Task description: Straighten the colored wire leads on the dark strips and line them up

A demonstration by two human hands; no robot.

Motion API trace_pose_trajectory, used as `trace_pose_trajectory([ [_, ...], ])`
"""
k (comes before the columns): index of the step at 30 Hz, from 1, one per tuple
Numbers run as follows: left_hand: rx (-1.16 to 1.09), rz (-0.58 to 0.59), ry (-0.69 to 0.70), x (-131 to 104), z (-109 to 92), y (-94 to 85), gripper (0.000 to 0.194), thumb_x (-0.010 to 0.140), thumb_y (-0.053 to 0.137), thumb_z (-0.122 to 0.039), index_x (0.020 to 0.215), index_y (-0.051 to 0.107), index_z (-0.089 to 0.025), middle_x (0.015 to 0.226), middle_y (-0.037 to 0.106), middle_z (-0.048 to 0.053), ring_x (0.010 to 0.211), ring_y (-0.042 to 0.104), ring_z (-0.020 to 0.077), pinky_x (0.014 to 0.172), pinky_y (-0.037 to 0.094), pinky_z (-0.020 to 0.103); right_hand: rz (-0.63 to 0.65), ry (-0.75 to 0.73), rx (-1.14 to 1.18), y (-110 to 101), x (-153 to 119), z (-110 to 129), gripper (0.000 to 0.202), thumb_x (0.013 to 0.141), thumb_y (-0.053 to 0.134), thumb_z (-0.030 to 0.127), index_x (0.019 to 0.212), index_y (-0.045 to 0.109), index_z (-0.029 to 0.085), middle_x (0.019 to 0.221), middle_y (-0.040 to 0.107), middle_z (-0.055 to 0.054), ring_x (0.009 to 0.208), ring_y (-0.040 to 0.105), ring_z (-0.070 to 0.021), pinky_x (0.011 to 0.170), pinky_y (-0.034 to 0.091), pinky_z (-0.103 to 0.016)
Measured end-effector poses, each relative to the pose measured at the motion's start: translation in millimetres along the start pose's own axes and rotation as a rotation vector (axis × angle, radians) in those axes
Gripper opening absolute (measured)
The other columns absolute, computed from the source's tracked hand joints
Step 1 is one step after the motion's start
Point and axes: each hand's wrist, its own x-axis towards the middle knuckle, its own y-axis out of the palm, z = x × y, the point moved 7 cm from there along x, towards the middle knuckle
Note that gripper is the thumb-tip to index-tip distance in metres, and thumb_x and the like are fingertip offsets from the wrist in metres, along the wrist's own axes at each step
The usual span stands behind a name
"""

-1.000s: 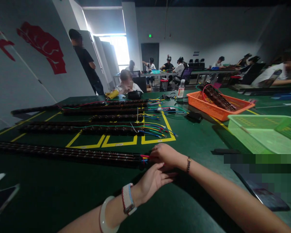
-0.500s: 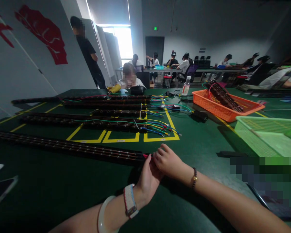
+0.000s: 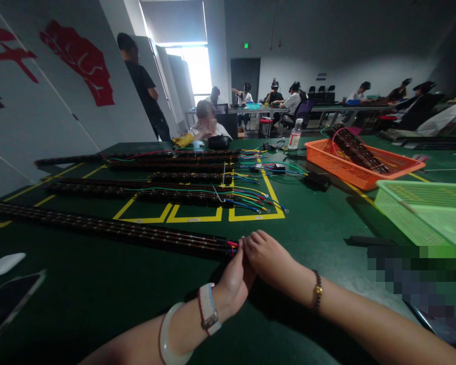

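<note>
A long dark cable bundle [image 3: 137,229] with shiny bands lies across the near part of the green table, running off the left edge. At its right end, short red and blue wires [image 3: 232,246] show beside my fingers. My left hand [image 3: 235,279], with a watch and a pale bangle on its wrist, is closed round these wires. My right hand [image 3: 268,253], wearing a beaded bracelet, presses against my left fingertips with curled fingers. What lies between its fingers is hidden.
More bundles [image 3: 144,192] with coloured, lugged wires lie beyond, over yellow tape outlines. To the right are an orange basket [image 3: 359,175] holding a bundle, a green basket [image 3: 421,215] and a bottle [image 3: 295,135]. A person [image 3: 206,121] sits across the table.
The view has shifted slightly, so most things appear farther right. More of the red and blue wires now shows beside my fingers. Both hands remain together.
</note>
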Motion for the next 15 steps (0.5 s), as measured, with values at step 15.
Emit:
trace_pose_trajectory([
  [15,0.069,0.101,-0.027,3.4,3.1,0.8,0.031,0.088,0.051,-0.041,0.082,0.063,-0.014,0.089,0.067,0.009,0.086,0.062,0.0168,0.085,0.046,0.031,0.128,0.03,0.042,11.5,-3.0,-26.1,0.005,0.078,0.068,0.014,0.073,0.066,0.016,0.07,0.066,-0.006,0.062,0.06,-0.0168,0.058,0.037,-0.027],
])
